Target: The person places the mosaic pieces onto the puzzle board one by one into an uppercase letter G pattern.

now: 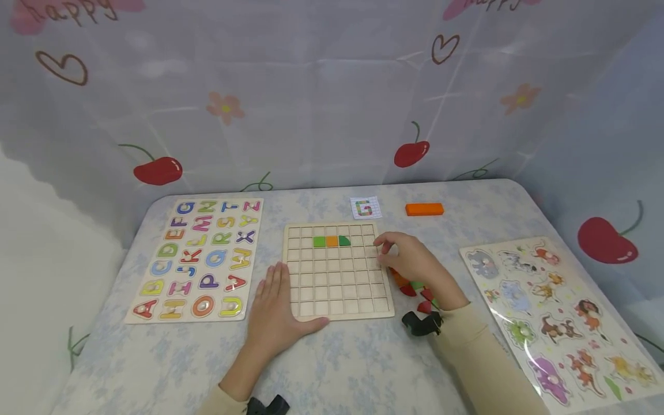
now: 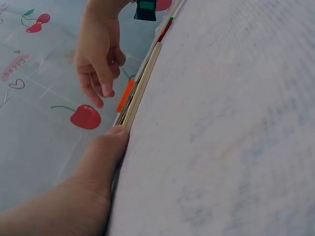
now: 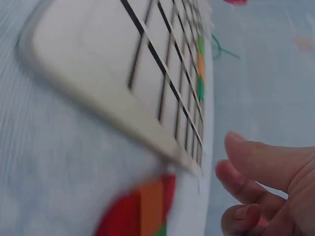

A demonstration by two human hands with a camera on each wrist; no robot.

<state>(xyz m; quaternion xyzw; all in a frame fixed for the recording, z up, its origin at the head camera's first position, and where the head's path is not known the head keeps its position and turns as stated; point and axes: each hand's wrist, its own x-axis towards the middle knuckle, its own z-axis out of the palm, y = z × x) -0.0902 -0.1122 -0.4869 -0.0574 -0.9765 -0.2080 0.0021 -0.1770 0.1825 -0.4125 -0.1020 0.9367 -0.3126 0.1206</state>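
Note:
A wooden grid board (image 1: 339,278) lies in the middle of the table. In one of its upper rows sit a light green square tile (image 1: 319,242), an orange square tile (image 1: 332,241) and a dark green tile with a rounded corner (image 1: 344,241), side by side. My left hand (image 1: 272,317) rests along the board's left and lower edge, fingers straight, thumb spread. Over the board's right edge hovers my right hand (image 1: 417,262), fingers loosely bent; the right wrist view shows its thumb (image 3: 266,162) apart from the fingers and nothing between them. Red, orange and green loose tiles (image 1: 408,290) lie beneath it, partly hidden.
Behind the board are a small card (image 1: 365,208) with a coloured G pattern and an orange bar (image 1: 424,209). An alphabet puzzle board (image 1: 197,259) lies at left, an animal puzzle board (image 1: 557,323) at right. A printed curtain (image 1: 321,115) hangs behind the table.

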